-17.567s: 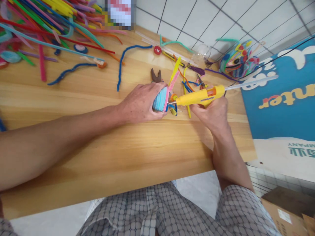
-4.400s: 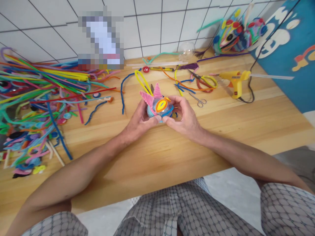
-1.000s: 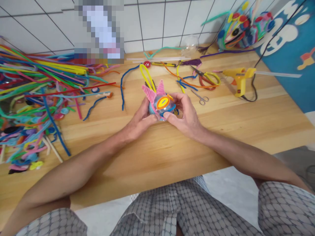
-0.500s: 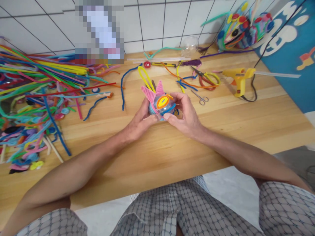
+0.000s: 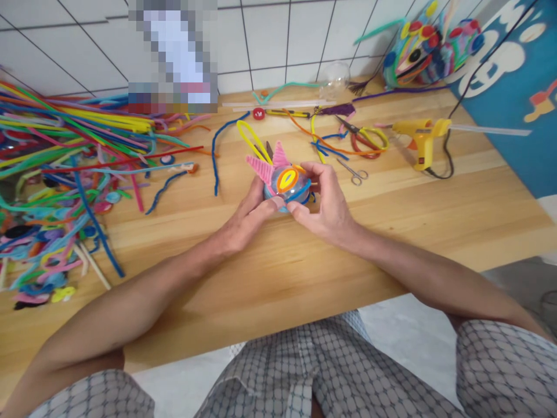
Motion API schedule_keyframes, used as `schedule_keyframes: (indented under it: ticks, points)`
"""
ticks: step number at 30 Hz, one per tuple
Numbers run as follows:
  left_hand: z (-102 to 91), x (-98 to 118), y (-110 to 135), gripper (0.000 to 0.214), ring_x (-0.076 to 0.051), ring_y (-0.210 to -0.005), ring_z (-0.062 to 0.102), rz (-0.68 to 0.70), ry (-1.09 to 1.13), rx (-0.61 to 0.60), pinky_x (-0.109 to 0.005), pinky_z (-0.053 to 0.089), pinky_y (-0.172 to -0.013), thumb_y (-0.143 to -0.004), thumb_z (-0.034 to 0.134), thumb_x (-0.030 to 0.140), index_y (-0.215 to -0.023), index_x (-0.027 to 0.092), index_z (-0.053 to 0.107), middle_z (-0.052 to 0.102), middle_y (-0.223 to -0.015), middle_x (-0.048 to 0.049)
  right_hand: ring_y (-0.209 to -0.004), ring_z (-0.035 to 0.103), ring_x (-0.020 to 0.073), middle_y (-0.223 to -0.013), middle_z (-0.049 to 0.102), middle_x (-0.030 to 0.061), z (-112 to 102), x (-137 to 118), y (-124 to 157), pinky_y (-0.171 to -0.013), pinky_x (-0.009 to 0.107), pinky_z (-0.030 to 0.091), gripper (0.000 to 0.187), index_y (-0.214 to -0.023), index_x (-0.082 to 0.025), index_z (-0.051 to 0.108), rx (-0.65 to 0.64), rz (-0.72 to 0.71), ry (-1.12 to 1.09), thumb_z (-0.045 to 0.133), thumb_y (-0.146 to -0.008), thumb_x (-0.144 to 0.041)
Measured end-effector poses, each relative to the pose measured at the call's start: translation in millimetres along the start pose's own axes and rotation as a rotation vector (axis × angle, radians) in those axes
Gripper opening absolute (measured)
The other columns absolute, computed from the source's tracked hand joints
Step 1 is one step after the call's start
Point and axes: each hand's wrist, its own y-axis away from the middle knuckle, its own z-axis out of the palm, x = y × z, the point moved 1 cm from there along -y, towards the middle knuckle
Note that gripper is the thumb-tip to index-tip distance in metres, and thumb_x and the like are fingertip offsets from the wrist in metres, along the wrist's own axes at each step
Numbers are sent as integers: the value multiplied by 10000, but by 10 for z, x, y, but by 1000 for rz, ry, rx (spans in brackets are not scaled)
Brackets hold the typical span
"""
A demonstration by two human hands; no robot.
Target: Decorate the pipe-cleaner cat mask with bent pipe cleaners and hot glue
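Observation:
A clear plastic ball decorated with pipe cleaners [image 5: 296, 191] is held between my two hands above the wooden table. It has two pink ridged, ear-like points, an orange and yellow oval on its top and a blue pipe cleaner along its side. My left hand [image 5: 255, 212] wraps round its left side, thumb on the near edge. From the right, my right hand [image 5: 326, 200] grips it, with the thumb pressing by the blue strand and the fingers behind. A yellow pipe cleaner loop [image 5: 253, 141] lies just beyond the ball. The ball's underside is hidden.
Heaped pipe cleaners [image 5: 87, 125] and small craft bits cover the table's left side. A yellow glue gun [image 5: 424, 139], scissors [image 5: 365, 136], small metal scissors [image 5: 357, 175] and a yellow cutter [image 5: 289, 114] lie beyond my hands. Decorated balls [image 5: 418, 52] stand at the back right.
My hands still hold the ball in nearly the same place. The ball has turned slightly, its pink points shifting a little left, and my thumbs have moved slightly along its near edge.

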Motion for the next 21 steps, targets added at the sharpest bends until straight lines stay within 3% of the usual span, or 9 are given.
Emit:
schedule_keyframes:
  ticks: [9, 14, 21]
  points:
    - [-9, 11, -19, 651, -375, -1491, 617, 21, -64, 6, -558, 496, -1324, -1055, 752, 609, -1570, 239, 602, 684, -1589, -141, -1356, 689, 392, -1510, 659, 192, 28, 9, 17, -1111, 630, 651, 750, -1548, -253, 497, 24, -67, 60, 814, -891, -424]
    - [3, -10, -32, 645, -356, -1442, 649, 28, -34, 9, -537, 534, -1287, -1043, 771, 617, -1537, 235, 608, 694, -1573, -144, -1344, 692, 389, -1498, 668, 178, 32, -8, 10, -1116, 635, 654, 752, -1538, -275, 504, 13, -29, 55, 834, -873, -391]
    - [5, -13, -35, 650, -367, -1435, 654, 28, -3, 6, -536, 535, -1272, -1041, 781, 626, -1529, 235, 605, 704, -1553, -146, -1367, 690, 389, -1503, 662, 185, 23, -18, 9, -1144, 637, 647, 736, -1540, -266, 496, 11, -50, 49, 823, -888, -366]
